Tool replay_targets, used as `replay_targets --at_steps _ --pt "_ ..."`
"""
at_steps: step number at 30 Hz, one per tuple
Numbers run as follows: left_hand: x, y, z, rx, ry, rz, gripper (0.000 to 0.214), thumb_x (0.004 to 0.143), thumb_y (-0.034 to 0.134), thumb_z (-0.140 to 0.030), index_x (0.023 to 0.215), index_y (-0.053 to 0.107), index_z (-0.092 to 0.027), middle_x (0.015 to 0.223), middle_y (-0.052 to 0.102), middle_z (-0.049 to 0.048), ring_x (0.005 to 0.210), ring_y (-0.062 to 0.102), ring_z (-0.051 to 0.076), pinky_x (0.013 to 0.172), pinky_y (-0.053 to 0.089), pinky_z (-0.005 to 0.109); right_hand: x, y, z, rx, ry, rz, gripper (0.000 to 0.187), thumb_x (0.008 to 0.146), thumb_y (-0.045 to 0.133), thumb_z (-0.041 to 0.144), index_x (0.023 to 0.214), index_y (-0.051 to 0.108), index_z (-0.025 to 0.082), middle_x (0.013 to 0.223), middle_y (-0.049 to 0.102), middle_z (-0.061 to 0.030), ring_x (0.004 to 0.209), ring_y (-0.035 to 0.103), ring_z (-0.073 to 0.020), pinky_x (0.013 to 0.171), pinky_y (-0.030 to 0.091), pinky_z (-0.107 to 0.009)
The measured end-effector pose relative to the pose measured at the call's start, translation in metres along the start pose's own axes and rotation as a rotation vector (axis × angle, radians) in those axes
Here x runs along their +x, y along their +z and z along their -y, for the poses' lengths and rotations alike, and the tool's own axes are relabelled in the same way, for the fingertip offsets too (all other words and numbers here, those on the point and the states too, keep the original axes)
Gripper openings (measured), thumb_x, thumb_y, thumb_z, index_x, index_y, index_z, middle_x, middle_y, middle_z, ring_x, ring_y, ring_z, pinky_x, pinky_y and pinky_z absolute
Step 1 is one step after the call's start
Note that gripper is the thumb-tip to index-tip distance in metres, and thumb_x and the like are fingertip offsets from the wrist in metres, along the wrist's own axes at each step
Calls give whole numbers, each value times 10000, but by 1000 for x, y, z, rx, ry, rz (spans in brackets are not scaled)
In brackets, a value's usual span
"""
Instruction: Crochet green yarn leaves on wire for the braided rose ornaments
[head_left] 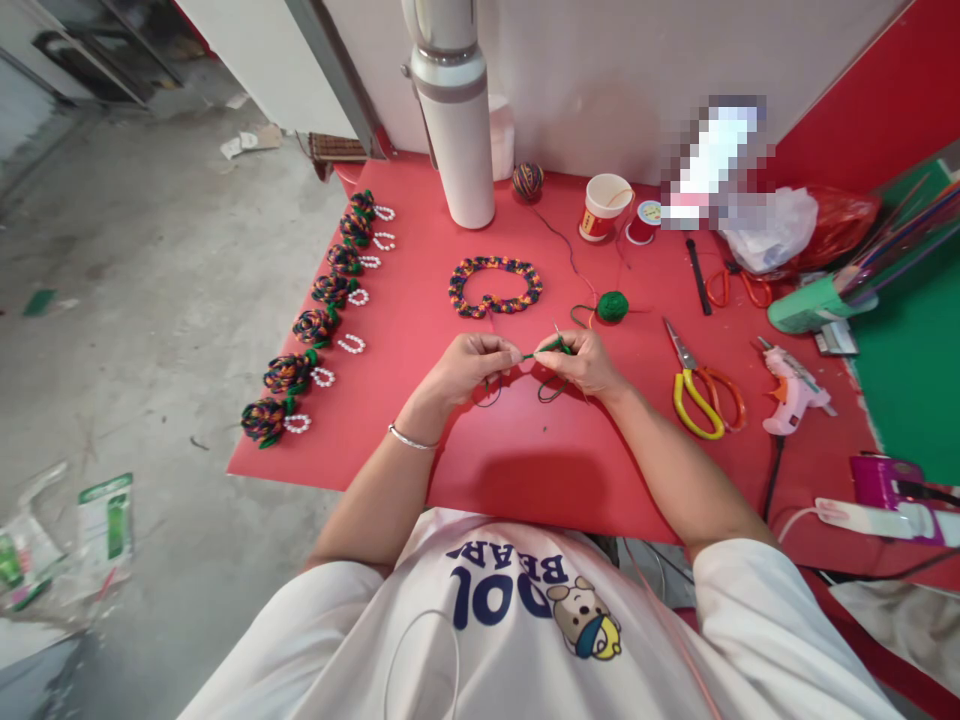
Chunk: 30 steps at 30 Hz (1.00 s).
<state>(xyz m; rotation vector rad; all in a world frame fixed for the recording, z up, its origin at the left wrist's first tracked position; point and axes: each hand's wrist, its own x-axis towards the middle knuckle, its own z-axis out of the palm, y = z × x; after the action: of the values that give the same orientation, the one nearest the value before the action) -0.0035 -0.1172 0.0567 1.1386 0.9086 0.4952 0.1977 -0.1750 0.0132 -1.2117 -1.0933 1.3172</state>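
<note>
My left hand [478,364] pinches one end of a short strand of green yarn [528,357] above the middle of the red table. A little to the right, my right hand [581,362] is closed on the same yarn, with green loops at its fingers and a thin pointed tip showing above them, too small to name. Loose thread hangs below both hands. Just beyond them lies a ball of green yarn [613,306]. A multicoloured crocheted ring [496,287] rests flat past my left hand.
Multicoloured yarn flowers [313,325] with white bead loops [322,377] line the table's left edge. Behind stand a white bottle [457,130] and a paper cup [604,208]. To the right lie yellow-and-orange-handled scissors [699,395], a glue gun [793,390] and a green pen holder [806,303].
</note>
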Motion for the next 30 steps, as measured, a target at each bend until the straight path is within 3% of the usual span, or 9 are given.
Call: replay_targets --at_steps 17,30 --pt "-2 2 -1 -28 -38 12 284 640 870 -334 724 715 -112 522 577 -20 409 451 53 405 313 190 -1 3 3 -26 20 -4 255 703 787 393 773 748 151 526 502 60 494 366 -65 472 257 -238" --pt "-1 -1 -4 -88 -106 84 382 558 924 -390 704 703 -115 516 581 -22 391 433 43 357 297 176 -1 5 5 -19 37 -35 271 677 809 410 751 738 159 516 499 67 487 358 -63 480 264 -242"
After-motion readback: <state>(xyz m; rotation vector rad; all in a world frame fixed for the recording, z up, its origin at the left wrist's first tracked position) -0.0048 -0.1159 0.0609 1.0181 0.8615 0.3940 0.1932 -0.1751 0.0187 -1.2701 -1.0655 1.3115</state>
